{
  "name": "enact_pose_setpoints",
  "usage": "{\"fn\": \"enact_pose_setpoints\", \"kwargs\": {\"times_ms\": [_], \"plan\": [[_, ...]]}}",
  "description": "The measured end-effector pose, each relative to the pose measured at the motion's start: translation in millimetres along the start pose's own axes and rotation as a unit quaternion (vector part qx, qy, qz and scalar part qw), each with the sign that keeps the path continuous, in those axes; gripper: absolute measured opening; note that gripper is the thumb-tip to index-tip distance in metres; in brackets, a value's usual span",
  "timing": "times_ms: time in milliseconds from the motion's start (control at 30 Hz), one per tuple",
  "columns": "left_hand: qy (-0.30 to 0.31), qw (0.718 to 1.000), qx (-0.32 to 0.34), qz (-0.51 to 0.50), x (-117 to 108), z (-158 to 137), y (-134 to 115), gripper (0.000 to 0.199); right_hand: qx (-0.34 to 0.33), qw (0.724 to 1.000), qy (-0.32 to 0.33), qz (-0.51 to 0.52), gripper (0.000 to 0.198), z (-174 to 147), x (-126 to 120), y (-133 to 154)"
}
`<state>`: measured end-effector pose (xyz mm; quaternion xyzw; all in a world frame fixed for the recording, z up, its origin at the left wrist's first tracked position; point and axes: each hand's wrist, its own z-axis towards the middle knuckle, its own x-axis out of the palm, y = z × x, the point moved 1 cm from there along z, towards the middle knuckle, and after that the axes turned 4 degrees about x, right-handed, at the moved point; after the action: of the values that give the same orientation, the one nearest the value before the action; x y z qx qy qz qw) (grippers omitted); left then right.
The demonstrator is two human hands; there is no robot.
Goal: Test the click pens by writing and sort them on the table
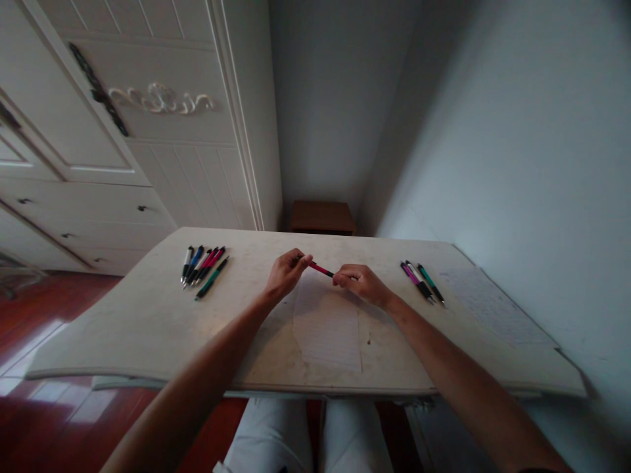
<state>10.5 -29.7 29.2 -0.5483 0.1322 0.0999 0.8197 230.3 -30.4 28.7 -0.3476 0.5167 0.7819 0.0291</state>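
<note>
A red and black pen (pixel 322 269) is held nearly level between my two hands, above the far end of a lined sheet of paper (pixel 328 328). My left hand (pixel 287 270) is closed on one end of the pen, thumb and fingers pinched together. On its other end my right hand (pixel 362 282) is closed, and the fingers cover that tip. Left of my hands lies a group of several pens (pixel 203 266) in white, blue, red and green with black. To the right, a few more pens (pixel 419 282), purple, white and green, lie side by side.
The pale table (pixel 236 348) carries a written-on sheet (pixel 493 305) at its right side, by the wall (pixel 532 164). White cabinets (pixel 197 151) stand at the back left. A brown wooden box-like piece (pixel 323 215) stands behind the table. My legs (pixel 276 433) are below the front edge.
</note>
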Motion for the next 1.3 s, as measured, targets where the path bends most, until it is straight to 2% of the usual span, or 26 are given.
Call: {"fn": "enact_pose_setpoints", "kwargs": {"times_ms": [100,200,533,600,700,867,1133,1300], "plan": [[-0.011,0.998,0.017,0.067,-1,1,-2,0.039,-0.034,0.999,-0.021,-0.034,0.040,0,1,-1],[-0.009,0.996,0.023,0.089,-2,1,-4,0.042,-0.054,0.996,-0.037,-0.062,0.040,0,1,0],[0.005,0.997,-0.079,0.016,0,2,3,0.050,-0.088,0.987,-0.048,-0.129,0.036,0,3,4],[-0.002,0.996,-0.090,-0.012,1,4,6,0.050,-0.073,0.989,-0.061,-0.117,0.032,1,4,1],[-0.008,0.995,-0.070,-0.063,3,4,6,0.048,-0.049,0.993,-0.087,-0.061,0.026,3,4,-4],[0.005,0.997,-0.022,-0.076,3,2,-2,0.045,-0.001,0.991,-0.119,0.058,0.050,6,3,-9],[0.022,0.991,-0.001,-0.136,6,1,-5,0.038,0.100,0.983,-0.054,0.142,0.061,6,5,-15],[0.039,0.983,0.001,-0.180,8,0,-7,0.044,0.112,0.976,-0.062,0.175,0.055,8,5,-14]]}}
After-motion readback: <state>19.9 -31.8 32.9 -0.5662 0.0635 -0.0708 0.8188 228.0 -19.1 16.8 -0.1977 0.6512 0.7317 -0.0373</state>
